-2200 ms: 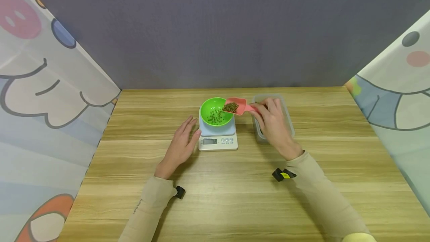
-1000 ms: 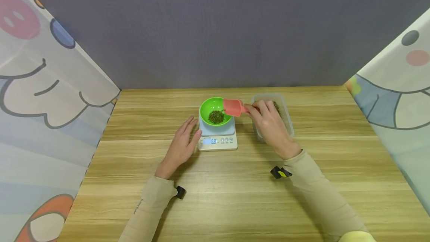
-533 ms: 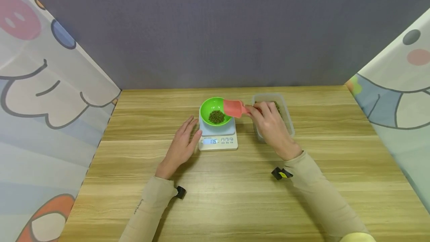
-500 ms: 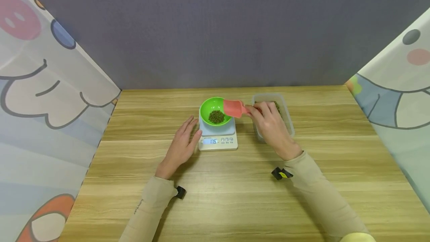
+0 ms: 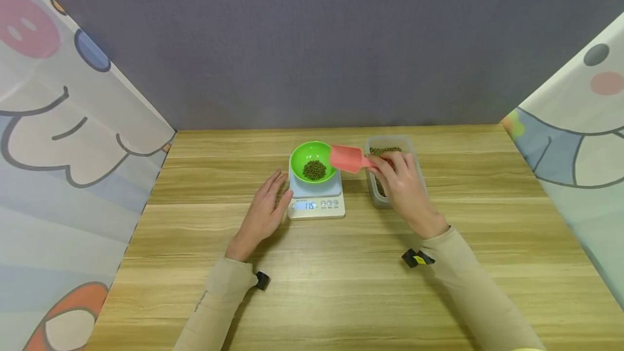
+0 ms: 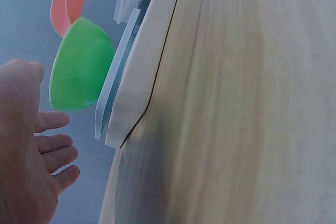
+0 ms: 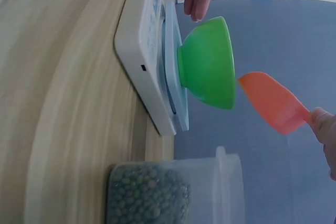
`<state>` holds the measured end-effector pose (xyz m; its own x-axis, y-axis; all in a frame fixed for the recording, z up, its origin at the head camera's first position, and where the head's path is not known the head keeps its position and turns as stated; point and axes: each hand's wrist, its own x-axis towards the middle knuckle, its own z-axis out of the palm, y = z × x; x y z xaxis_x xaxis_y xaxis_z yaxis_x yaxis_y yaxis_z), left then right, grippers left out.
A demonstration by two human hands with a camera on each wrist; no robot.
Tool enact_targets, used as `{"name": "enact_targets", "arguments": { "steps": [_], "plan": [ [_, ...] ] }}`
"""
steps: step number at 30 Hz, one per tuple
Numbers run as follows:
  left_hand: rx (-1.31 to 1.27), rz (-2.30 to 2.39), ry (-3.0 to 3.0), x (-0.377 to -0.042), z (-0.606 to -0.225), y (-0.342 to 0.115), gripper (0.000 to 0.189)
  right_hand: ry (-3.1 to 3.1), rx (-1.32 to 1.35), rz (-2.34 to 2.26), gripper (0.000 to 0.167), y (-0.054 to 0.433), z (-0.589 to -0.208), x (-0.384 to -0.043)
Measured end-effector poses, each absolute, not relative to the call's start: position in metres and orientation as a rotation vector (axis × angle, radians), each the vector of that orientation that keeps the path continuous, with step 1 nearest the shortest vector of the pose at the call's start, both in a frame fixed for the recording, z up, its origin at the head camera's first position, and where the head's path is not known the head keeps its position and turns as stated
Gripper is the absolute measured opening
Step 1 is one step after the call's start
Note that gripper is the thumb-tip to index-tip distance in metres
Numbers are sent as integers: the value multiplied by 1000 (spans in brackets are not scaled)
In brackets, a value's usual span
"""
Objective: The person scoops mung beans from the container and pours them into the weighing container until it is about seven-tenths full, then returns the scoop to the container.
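Note:
My right hand pinches the handle of a pink scoop. Its blade is by the right rim of a green bowl; no beans show on it. Small green beans lie in a heap at the bottom of the bowl. Under the bowl is a white kitchen scale, its lit display reading about 11.5. Beside the scale's left edge, my left hand has its fingers extended and holds nothing. The left wrist view shows its fingers apart from the bowl.
A clear plastic container of green beans stands right of the scale, below my right hand. The wooden table ends at a grey wall panel behind. Cartoon-printed sheets flank the table.
The scoop, first loaded, was tipped over the bowl, and the heap in it grew. Now my right hand and the scoop have shifted slightly right, away from the bowl. My left hand stays put.

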<state>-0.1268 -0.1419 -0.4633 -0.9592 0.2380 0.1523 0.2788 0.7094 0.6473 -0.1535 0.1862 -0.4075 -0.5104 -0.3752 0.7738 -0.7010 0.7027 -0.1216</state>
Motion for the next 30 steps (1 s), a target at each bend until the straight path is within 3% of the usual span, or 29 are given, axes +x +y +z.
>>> {"name": "enact_targets", "arguments": {
  "steps": [5, 30],
  "plan": [
    [-435, -1098, -2846, -126, -463, -142, 58, -2154, 803, 599, 26, 195, -412, -149],
    [-424, -1089, -2854, -124, -466, -145, 59, -2114, 630, 677, 42, 243, -427, -131]
  ]
}}
